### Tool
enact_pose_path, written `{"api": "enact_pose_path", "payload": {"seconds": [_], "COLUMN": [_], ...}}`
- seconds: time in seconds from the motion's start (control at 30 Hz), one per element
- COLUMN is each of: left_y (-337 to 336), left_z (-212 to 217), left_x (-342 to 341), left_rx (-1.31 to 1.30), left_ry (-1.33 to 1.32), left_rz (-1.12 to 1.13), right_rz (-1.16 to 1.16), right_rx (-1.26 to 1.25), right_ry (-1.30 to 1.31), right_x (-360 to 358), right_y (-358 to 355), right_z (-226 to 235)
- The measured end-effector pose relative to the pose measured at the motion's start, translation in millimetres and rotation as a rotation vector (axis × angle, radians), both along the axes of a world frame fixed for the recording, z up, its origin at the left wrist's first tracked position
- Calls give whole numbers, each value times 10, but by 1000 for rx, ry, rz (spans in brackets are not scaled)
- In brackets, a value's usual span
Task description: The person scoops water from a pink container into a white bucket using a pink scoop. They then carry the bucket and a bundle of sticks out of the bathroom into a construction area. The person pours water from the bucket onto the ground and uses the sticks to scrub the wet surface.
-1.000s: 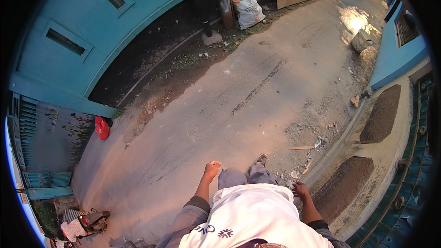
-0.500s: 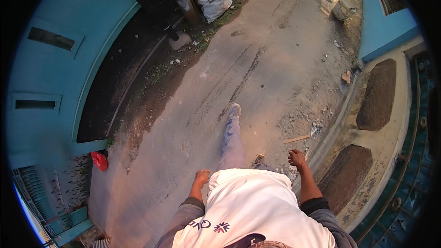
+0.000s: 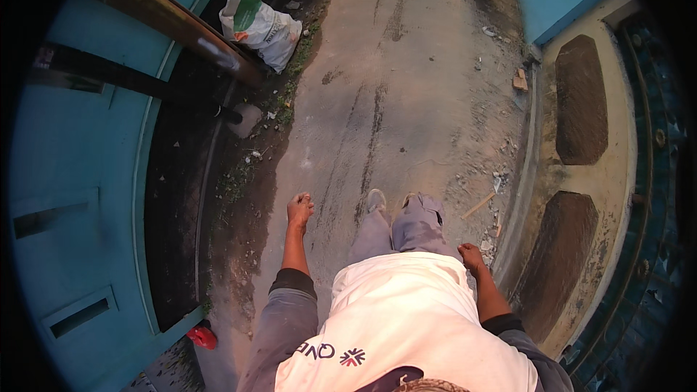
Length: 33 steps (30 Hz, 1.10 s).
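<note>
A white sack [image 3: 260,25] with a green and red printed patch slumps at the left edge of the concrete path [image 3: 406,101], against a rusty brown pole [image 3: 174,25]. The path is worn, streaked with dark tyre marks and scattered with rubble. The left hand [image 3: 299,209] hangs over it, fingers loosely curled, holding nothing. The right hand [image 3: 470,255] rests beside the white apron [image 3: 399,319], also empty and half curled. A small red object [image 3: 203,336] lies by the turquoise wall [image 3: 65,174].
</note>
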State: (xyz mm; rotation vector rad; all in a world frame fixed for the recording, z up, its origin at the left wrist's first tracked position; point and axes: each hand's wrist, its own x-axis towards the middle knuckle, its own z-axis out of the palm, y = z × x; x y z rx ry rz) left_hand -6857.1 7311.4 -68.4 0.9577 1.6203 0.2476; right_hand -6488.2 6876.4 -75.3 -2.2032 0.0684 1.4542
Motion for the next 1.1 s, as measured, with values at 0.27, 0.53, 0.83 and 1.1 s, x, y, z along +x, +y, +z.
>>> {"api": "enact_pose_path", "payload": {"seconds": [0.27,0.53,0.83,1.1], "left_y": [236,-256,-345,367], "left_z": [-410,-354,-778,72], "left_x": [508,324,848,3721], "left_rx": [6,-232,-429,49], "left_ry": [38,138,363,-98], "left_rz": [-490,-291,-405,-478], "right_rz": [-73,-282,-356,-245], "right_rx": [-19,-64,-19,-130], "right_ry": [67,61,41,68], "right_x": [-34,479,1216,2584], "right_y": [545,666,421,231], "right_z": [22,59,128,-293]}}
